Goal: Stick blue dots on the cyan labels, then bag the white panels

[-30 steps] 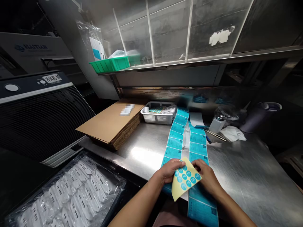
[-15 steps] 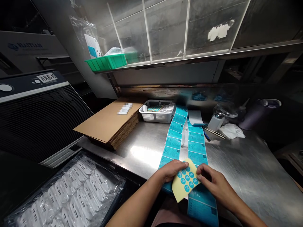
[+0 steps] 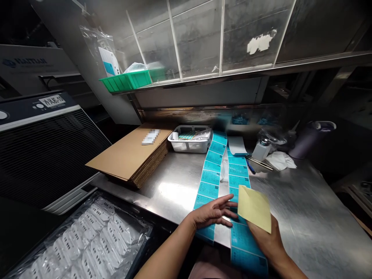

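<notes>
The yellow sheet (image 3: pixel 254 208) stands tilted up in the right hand (image 3: pixel 264 242) at lower centre of the frame, its plain face turned toward the camera and the other face hidden. The right hand is closed on the sheet's lower edge, with the fingers mostly behind it. The left hand (image 3: pixel 212 213) is open and palm down, its fingers spread and free of the sheet. It sits over the near end of the blue label strips (image 3: pixel 238 186), which run in two long bands up the steel table (image 3: pixel 305 217) toward the far wall. Whether its fingertips touch them cannot be told.

Left of the strips, a stack of flat cardboard (image 3: pixel 124 155) lies on the table, and a white tray (image 3: pixel 188 145) holding small items stands beyond it at the back. To the upper right are a pump bottle (image 3: pixel 261 150), a crumpled white cloth (image 3: pixel 280 161) and a blue pen (image 3: pixel 250 166). A green bin (image 3: pixel 124 81) sits on the shelf at upper left. At lower left, a plastic bag (image 3: pixel 78 244) holds rows of white parts, beside a dark vented machine (image 3: pixel 43 155).
</notes>
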A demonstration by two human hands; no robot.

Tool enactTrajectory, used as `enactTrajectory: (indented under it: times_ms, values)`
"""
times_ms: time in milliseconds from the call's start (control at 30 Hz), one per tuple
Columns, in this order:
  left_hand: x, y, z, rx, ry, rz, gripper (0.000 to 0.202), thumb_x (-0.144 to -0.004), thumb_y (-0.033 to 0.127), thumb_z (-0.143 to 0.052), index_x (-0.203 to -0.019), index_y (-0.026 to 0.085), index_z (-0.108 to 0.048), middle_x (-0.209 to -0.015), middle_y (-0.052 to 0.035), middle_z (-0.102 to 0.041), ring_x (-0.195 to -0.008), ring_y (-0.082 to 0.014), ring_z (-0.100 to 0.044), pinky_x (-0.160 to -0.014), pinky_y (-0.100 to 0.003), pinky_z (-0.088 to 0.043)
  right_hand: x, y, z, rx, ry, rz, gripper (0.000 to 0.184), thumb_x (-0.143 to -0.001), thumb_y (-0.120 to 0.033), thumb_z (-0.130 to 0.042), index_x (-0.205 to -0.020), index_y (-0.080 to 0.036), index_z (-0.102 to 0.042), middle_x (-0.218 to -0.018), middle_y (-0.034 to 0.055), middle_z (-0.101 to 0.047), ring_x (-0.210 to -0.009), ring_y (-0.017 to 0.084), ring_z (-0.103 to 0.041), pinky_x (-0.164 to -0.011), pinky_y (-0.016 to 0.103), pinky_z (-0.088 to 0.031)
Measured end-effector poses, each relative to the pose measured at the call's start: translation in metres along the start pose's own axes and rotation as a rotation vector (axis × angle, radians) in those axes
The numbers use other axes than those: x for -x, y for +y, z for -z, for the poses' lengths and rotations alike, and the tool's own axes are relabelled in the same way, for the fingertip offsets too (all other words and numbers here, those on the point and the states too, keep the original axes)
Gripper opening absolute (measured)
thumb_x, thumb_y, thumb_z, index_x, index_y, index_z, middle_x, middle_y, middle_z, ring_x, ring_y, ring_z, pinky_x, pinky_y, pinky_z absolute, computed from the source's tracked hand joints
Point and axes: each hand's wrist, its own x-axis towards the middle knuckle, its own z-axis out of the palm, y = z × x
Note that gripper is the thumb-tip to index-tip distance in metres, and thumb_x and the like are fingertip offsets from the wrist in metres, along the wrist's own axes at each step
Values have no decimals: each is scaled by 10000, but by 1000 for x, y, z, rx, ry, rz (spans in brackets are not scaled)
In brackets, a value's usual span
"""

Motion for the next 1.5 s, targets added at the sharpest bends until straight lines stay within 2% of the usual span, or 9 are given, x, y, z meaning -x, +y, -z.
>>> enactTrajectory:
  times_ms: [67,200,333,400,500,667,933,1100,1500]
  values:
    - [-2,-4,-1,-91,13,9,1021,-588,381,-859,-1449,365,-311,-1461,-135,-380,-1199,-303,-522,-912,-443,-452,0,-3,-5,4,-21,71,348,-810,-432,-622,-1066,-201,-578,-1006,79,-680,-908,242,-656,-746,304,-521]
    - [-7,-12,-5,-219,89,-11,1129,-526,191,-890,-1453,393,-279,-1378,-110,-471,-1104,-258,-575,-824,-346,-499,-6,-13,-15,356,-43,201,291,-837,-434,-601,-1027,-218,-554,-936,61,-637,-795,222,-625,-652,319,-478]
    - [-13,-19,-8,-135,295,-35,696,-644,277,-816,-1275,223,-526,-1096,-105,-626,-908,-215,-641,-699,-296,-530,-10,-17,-22,462,-78,300,166,-839,-375,-558,-792,-226,-504,-776,47,-551,-692,227,-543,-583,338,-388]
    - [-16,-23,-7,-87,394,-35,485,-714,375,-746,-1114,146,-595,-905,-89,-655,-768,-196,-657,-639,-294,-531,-10,-17,-22,435,-109,330,135,-873,-351,-512,-814,-229,-513,-806,48,-559,-724,221,-549,-627,342,-410]
    - [-19,-27,-5,-39,472,-56,452,-796,505,-615,-1030,120,-576,-726,-59,-647,-602,-170,-646,-620,-318,-528,-9,-16,-21,356,-137,328,139,-915,-356,-489,-966,-236,-539,-924,51,-600,-788,196,-582,-716,324,-462]
    - [-21,-28,-3,40,523,-96,524,-703,508,-733,-1009,107,-590,-809,-103,-689,-611,-169,-658,-633,-293,-512,-10,-14,-19,249,-121,239,171,-921,-387,-510,-1016,-248,-543,-959,28,-641,-842,178,-622,-744,280,-499]
    - [-16,-26,1,170,487,-65,508,-856,504,-555,-1077,51,-620,-912,-179,-706,-685,-206,-677,-731,-374,-529,-12,-6,-19,276,-83,194,186,-907,-407,-532,-1008,-253,-553,-917,8,-632,-833,177,-612,-724,285,-482]
    - [-14,-25,5,218,455,-53,487,-887,472,-523,-1058,27,-624,-896,-195,-707,-738,-238,-687,-774,-392,-520,-15,-6,-18,321,-77,247,166,-916,-410,-528,-961,-263,-591,-935,16,-625,-827,183,-603,-731,299,-467]
    - [-17,-24,7,278,483,-21,415,-938,394,-422,-1050,47,-620,-866,-157,-705,-721,-206,-676,-772,-382,-511,-14,-10,-16,420,-94,416,153,-934,-331,-496,-846,-246,-588,-848,51,-590,-839,234,-549,-785,366,-388]
